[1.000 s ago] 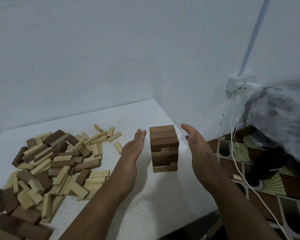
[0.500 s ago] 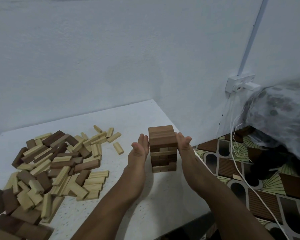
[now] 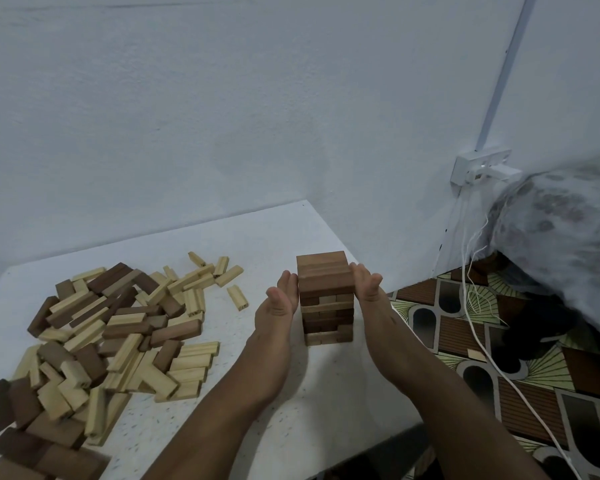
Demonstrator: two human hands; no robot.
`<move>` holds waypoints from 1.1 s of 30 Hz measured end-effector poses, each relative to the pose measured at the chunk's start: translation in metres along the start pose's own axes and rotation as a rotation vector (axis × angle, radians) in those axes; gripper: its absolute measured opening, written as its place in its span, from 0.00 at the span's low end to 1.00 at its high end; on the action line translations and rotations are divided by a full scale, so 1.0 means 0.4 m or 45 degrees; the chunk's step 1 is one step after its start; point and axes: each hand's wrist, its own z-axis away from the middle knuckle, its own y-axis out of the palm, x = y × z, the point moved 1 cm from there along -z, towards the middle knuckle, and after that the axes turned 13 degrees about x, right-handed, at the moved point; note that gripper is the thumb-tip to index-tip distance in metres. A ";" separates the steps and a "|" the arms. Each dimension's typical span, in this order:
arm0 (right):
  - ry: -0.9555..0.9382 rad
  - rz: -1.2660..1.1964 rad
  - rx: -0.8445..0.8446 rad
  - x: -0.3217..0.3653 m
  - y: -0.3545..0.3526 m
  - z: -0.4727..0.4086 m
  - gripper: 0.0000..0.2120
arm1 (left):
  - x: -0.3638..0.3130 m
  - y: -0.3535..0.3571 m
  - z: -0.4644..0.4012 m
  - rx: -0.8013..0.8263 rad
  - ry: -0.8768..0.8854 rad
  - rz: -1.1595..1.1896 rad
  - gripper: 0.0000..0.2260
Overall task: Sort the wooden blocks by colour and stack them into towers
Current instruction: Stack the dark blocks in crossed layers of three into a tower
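Your hands were spread wide of the brown block tower (image 3: 324,296) a second ago; now both flat palms press its upper layers, left hand (image 3: 280,303) on its left face, right hand (image 3: 369,289) on its right, fingers straight, gripping nothing. You're squaring it up. Tower stands near the white table (image 3: 291,233) right edge. Mixed loose blocks (image 3: 111,327) well left of tower remain unsorted, so most stacking is ahead.

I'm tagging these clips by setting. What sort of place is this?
Most likely a room in a home. A small white table stands in a corner against plain painted walls; a wall socket with white cables sits above patterned floor covering, and a patterned fabric bundle lies at right.
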 end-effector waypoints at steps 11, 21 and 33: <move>-0.498 0.491 -0.524 0.126 0.019 0.090 0.27 | -0.016 -0.056 0.092 -0.459 0.261 -0.169 0.09; -0.757 0.523 -0.141 0.171 0.285 0.154 0.15 | 0.067 -0.186 0.334 -0.659 0.264 -0.314 0.07; -0.716 0.834 0.392 0.176 0.610 0.138 0.11 | 0.288 -0.426 0.540 -0.847 -0.098 -0.554 0.08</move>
